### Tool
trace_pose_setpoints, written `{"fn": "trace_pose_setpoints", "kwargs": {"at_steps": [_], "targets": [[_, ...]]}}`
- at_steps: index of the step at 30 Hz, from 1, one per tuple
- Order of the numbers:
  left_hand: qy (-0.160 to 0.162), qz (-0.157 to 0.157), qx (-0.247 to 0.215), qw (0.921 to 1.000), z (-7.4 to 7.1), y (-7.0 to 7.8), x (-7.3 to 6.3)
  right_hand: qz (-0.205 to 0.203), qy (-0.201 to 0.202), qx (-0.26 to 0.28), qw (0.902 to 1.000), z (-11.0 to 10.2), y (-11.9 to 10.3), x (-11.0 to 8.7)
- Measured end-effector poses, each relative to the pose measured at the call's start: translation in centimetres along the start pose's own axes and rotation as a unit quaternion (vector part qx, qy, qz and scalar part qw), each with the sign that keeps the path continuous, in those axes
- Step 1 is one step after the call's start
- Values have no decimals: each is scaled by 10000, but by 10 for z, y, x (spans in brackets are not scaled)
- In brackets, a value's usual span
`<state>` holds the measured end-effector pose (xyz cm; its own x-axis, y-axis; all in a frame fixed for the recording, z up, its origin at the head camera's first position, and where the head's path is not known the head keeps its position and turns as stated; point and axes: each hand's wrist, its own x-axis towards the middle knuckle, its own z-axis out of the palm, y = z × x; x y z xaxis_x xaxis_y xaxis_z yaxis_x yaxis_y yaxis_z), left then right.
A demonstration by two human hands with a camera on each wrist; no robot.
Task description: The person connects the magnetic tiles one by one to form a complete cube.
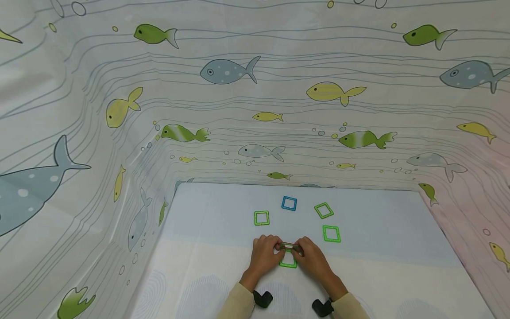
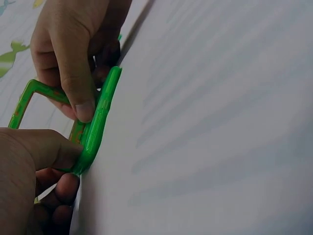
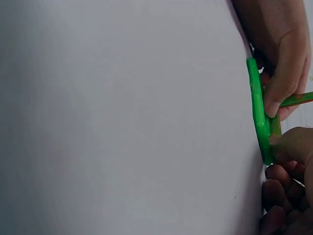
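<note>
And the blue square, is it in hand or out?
Out: the blue square lies on the table, apart from the left hand and right hand.

Four frames (image 1: pixel 261 223) lie behind the near pair (image 1: pixel 288 265).

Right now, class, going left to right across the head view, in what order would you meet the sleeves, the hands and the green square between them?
Left sleeve, left hand, green square, right hand, right sleeve.

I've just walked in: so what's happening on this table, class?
A person's left hand and right hand pinch two green square plastic frames where they meet. Beyond the hands, three loose green square plastic frames and one blue square plastic frame lie apart on the white-and-pale-blue table, untouched.
</note>
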<state>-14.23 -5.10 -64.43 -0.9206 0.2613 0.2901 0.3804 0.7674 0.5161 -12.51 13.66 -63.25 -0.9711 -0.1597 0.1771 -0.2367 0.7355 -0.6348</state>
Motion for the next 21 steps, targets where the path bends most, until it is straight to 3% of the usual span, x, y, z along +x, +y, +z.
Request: {"fn": "trace_pose_setpoints", "kwargs": {"at_steps": [21], "targets": [[-26, -47, -34, 10000, -2, 2, 1, 84, -102, 101, 9999, -3, -1, 1]]}}
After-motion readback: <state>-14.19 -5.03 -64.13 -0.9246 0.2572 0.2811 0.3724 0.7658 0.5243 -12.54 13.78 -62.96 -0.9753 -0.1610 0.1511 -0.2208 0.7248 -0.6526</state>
